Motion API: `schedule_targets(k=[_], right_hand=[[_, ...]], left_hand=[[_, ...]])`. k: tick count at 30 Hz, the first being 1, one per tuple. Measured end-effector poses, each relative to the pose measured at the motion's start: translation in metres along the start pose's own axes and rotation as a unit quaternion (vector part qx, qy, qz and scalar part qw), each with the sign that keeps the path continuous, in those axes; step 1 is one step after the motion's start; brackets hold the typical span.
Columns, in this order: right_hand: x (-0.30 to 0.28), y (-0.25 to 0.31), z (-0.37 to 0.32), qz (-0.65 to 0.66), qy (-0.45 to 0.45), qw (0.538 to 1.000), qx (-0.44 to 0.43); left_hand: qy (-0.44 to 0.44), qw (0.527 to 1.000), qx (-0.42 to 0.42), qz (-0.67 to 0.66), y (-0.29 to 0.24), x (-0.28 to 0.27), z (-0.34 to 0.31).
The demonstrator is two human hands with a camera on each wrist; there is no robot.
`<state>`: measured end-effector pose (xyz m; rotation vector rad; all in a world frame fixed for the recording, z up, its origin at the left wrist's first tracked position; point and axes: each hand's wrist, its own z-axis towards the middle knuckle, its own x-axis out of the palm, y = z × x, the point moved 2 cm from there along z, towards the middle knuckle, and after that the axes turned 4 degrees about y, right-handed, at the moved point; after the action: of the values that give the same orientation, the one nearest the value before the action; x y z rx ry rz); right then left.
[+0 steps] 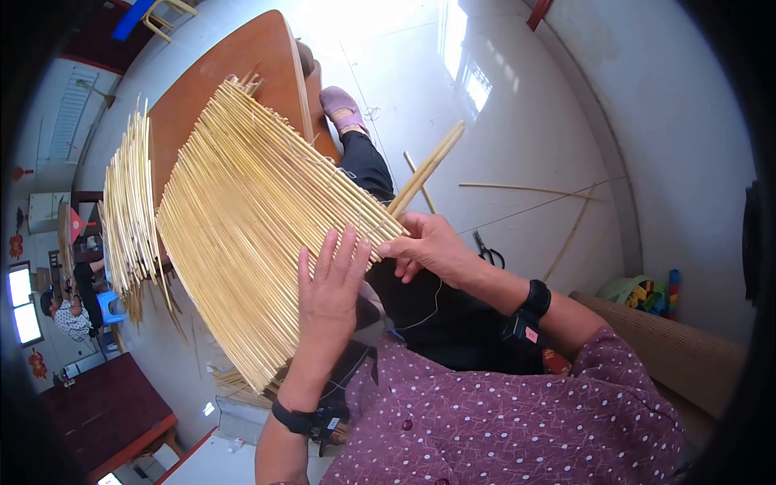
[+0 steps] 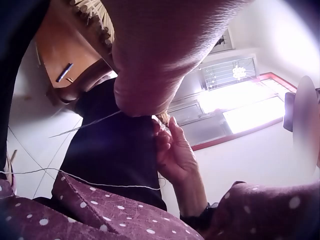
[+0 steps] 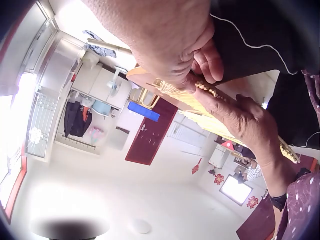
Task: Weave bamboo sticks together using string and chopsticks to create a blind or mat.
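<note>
A mat of thin straw-coloured stalks [image 1: 242,202], tied with string along its edges, lies slanted over the wooden table and toward the person's lap. My left hand [image 1: 331,279] rests on its near part, fingers straight and spread. At the near right corner my right hand [image 1: 436,246] grips the mat's edge, thumb on top and the other fingers partly hidden below. A few longer stalks [image 1: 428,166] stick out past that edge beside the right hand. White string [image 2: 95,171] hangs in a loose curve across the dark trousers [image 2: 115,145].
The brown table [image 1: 267,48] stands beyond the mat. Another bundle of stalks [image 1: 129,202] is at the left. Scissors [image 1: 489,252] and loose stalks [image 1: 525,188] lie on the tiled floor. Another person [image 1: 73,311] is in the far left background.
</note>
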<state>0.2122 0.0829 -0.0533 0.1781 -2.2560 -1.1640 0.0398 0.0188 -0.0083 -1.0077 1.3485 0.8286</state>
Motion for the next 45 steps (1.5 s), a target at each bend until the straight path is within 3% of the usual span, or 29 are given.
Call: schedule_targets(k=[5,9,11,14,17,18,20,21,25,26,27,28,30,32,37,38,40,41,44,45], right_hand=[[0.003,0.003,-0.009,0.033,0.007,0.999,-0.007],[-0.016,0.002,-0.044,-0.086,-0.053,0.994,-0.047],[-0.033,0.001,-0.062,-0.132,-0.113,0.978,-0.119],[-0.048,-0.001,-0.074,-0.193,-0.164,0.957,-0.141],[-0.049,-0.007,-0.082,-0.285,-0.112,0.935,-0.177],[-0.048,-0.01,-0.082,-0.287,-0.113,0.935,-0.176],[-0.041,-0.016,-0.077,-0.396,-0.062,0.881,-0.252],[-0.036,-0.016,-0.075,-0.398,-0.058,0.88,-0.253],[-0.021,-0.01,-0.072,-0.355,-0.061,0.896,-0.259],[-0.018,-0.007,-0.075,-0.331,-0.065,0.907,-0.251],[-0.016,-0.005,-0.078,-0.334,-0.062,0.907,-0.248],[-0.015,-0.001,-0.079,-0.312,-0.031,0.922,-0.225],[-0.004,0.008,-0.083,-0.29,0.011,0.937,-0.197],[0.012,0.01,-0.084,-0.234,0.106,0.961,-0.099],[0.026,0.005,-0.079,-0.303,0.152,0.931,-0.134],[0.025,0.006,-0.077,-0.308,0.138,0.931,-0.136],[0.033,0.009,-0.074,-0.308,0.128,0.934,-0.129],[0.041,0.01,-0.073,-0.309,0.14,0.932,-0.129],[0.062,0.01,-0.069,-0.325,0.185,0.922,-0.102],[0.071,0.008,-0.066,-0.361,0.204,0.903,-0.114]], left_hand=[[-0.031,1.0,-0.002,-0.003,0.002,0.001,0.004],[-0.013,1.0,0.005,0.02,0.002,-0.003,0.0],[-0.007,1.0,0.008,0.009,0.001,-0.005,-0.003],[-0.04,0.998,0.002,-0.046,0.004,-0.004,-0.001],[-0.106,0.99,0.043,-0.085,-0.012,-0.033,-0.009],[-0.132,0.977,0.052,-0.161,-0.021,-0.038,-0.013],[-0.029,0.964,0.051,-0.261,-0.038,-0.024,-0.02],[0.046,0.943,0.03,-0.327,-0.047,-0.016,-0.022],[0.006,0.951,0.024,-0.307,-0.051,0.022,-0.027],[0.087,0.864,-0.071,-0.49,-0.045,0.021,-0.031],[0.161,0.729,-0.162,-0.645,-0.041,0.018,-0.035],[0.154,0.678,-0.172,-0.698,-0.037,0.013,-0.041],[0.134,0.649,-0.168,-0.73,-0.027,-0.008,-0.055],[0.079,0.611,-0.164,-0.771,-0.015,-0.029,-0.074],[-0.195,0.561,-0.171,-0.786,0.014,-0.068,-0.132],[-0.208,0.561,-0.18,-0.781,0.018,-0.074,-0.148],[-0.283,0.48,-0.117,-0.822,0.021,-0.088,-0.181],[-0.294,0.48,-0.12,-0.818,0.02,-0.093,-0.199],[-0.325,0.411,-0.003,-0.852,0.009,-0.104,-0.25],[-0.332,0.411,-0.004,-0.849,0.006,-0.106,-0.261]])
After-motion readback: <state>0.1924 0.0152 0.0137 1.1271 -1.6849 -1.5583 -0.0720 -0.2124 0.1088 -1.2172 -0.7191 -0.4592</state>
